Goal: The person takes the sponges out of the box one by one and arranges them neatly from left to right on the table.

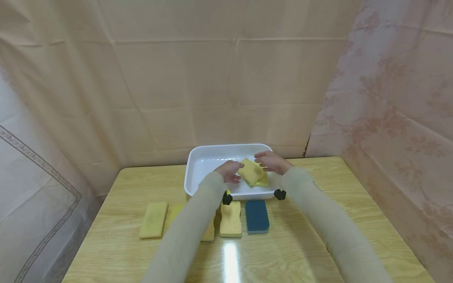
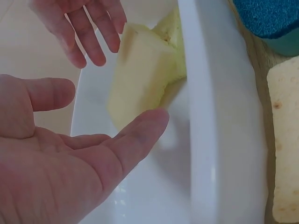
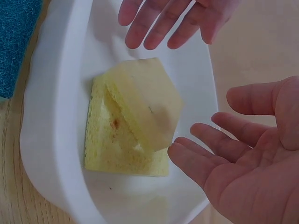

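Observation:
Two yellow sponges lie in a white plastic tray (image 1: 230, 147), toward its right side. The upper sponge (image 3: 154, 100) rests aslant across the lower sponge (image 3: 105, 149). On the left of this pair, my left hand (image 1: 229, 171) is held over the tray with its fingers extended and nothing in its grasp. My right hand (image 1: 272, 162) faces it from the other side, fingers spread and also holding nothing. In the right wrist view its fingertips (image 3: 180, 156) come right at the upper sponge's edge.
In front of the tray, several sponges lie in a row on the wooden table (image 1: 301, 251): a flat yellow sponge (image 1: 153, 220), others partly behind my left forearm, a wavy-sided pale sponge (image 1: 231, 222) and a blue scouring sponge (image 1: 257, 216). A beige curtain (image 1: 212, 78) hangs behind the table.

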